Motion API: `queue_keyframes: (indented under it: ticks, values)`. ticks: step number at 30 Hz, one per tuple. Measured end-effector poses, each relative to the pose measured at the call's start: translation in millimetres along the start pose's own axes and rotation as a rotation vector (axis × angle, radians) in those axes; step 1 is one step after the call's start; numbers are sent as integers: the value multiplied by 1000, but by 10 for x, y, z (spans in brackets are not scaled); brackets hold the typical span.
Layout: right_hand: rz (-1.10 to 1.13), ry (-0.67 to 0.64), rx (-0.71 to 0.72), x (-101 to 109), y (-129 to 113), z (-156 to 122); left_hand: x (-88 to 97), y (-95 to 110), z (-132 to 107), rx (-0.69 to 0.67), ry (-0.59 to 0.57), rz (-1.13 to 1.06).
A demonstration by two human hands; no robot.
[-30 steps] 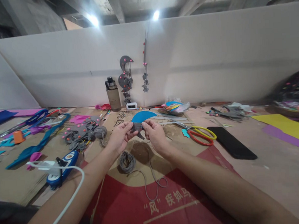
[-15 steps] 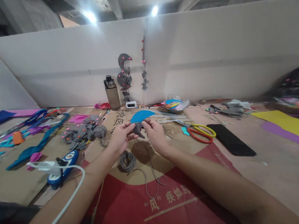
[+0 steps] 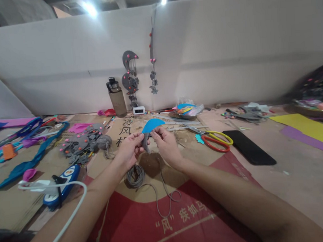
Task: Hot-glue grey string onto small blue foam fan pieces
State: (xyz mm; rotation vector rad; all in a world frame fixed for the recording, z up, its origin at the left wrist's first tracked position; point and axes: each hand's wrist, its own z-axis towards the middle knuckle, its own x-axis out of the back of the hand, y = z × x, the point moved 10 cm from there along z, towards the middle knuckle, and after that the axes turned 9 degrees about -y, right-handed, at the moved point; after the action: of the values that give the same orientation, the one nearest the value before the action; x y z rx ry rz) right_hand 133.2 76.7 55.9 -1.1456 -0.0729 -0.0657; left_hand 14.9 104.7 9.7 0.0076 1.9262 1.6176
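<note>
My left hand [image 3: 129, 150] pinches a dark grey, felt-like piece [image 3: 145, 141] with a curved, tapering end. Lying against its top is a bright blue curved sheet piece [image 3: 154, 124], which sticks up between both hands. The thumb and fingers of my right hand [image 3: 166, 145] close on the right side of the same pieces; the exact grip is partly hidden. Below my hands, a coil of grey cord [image 3: 135, 176] rests on printed cardboard [image 3: 139, 223], its loose end looping to the right. Scissors [image 3: 218, 139] with red and yellow handles lie to the right.
A black phone [image 3: 248, 148] lies beyond the scissors. Left are grey felt pieces with pink dots [image 3: 80, 142], a yarn ball [image 3: 104, 142] and a blue device [image 3: 62, 187] with a white cable [image 3: 74, 216]. A bottle [image 3: 117, 101] stands at the back, near hanging grey ornaments [image 3: 129, 81].
The grey piece has turned, its tapering end now pointing down nearer my left hand. My right fingers have shifted slightly left over it. The camera view has tilted a little.
</note>
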Motion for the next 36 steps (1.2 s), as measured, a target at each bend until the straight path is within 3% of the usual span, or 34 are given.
queue_keyframes:
  ticks: [5, 10, 15, 21, 25, 29, 36]
  values:
    - [57, -21, -63, -55, 68, -20, 50, 19, -33, -60, 80, 70]
    - [-43, -9, -67, -42, 93, -32, -40, 23, -77, -69, 35, 186]
    - [-154, -40, -46, -42, 94, -17, -108, 94, -95, -123, 19, 452]
    - [-289, -79, 40, -97, 3, -36, 19, 204, -94, -159, 134, 725]
    - [-320, -73, 26, -85, 23, -44, 80, 259, -86, -211, 155, 591]
    - [-250, -47, -7, -42, 95, -33, 142, 200, -78, -142, 195, 394]
    - [-187, -5, -61, 17, 216, -12, 143, 108, -81, -24, 182, 336]
